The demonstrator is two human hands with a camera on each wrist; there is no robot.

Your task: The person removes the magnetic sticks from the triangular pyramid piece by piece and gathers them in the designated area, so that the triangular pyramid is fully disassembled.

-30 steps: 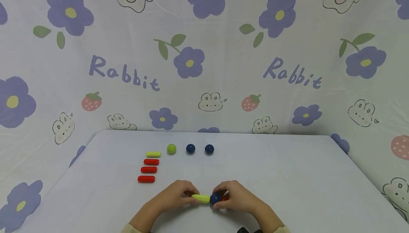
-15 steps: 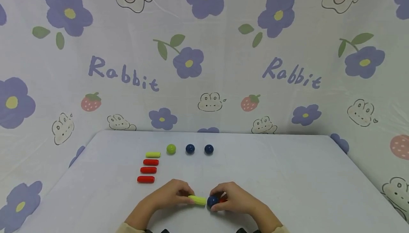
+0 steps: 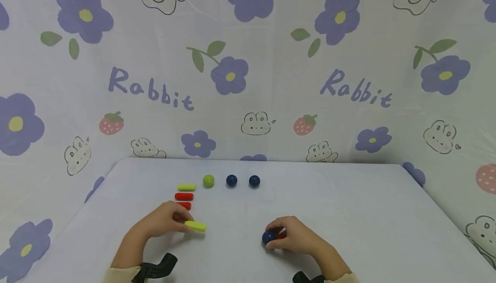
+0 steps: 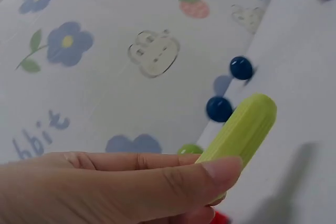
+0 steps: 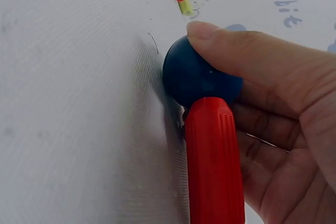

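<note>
My left hand (image 3: 164,220) pinches a yellow-green ribbed rod (image 4: 244,127) by one end, between thumb and fingers. The rod's shadow falls apart from it, on the white table. On the right, my right hand (image 3: 294,235) holds a dark blue ball (image 5: 191,74) with its thumb and fingers. A red ribbed rod (image 5: 215,163) meets the ball end-on and runs along the palm; in the head view the hand hides most of it. Whether rod and ball are fixed together cannot be seen for certain.
Left of centre lie a yellow-green rod (image 3: 186,187) and red rods (image 3: 184,197), partly hidden by my left hand. A green ball (image 3: 208,181) and two blue balls, one left (image 3: 231,181) and one right (image 3: 254,181), stand along the back. Behind the table (image 3: 348,214) hangs a printed cloth (image 3: 271,59).
The yellow-green rod has parted from the blue ball and moved left with my left hand, towards the red rods. My right hand has shifted slightly right, still holding the ball and red rod.
</note>
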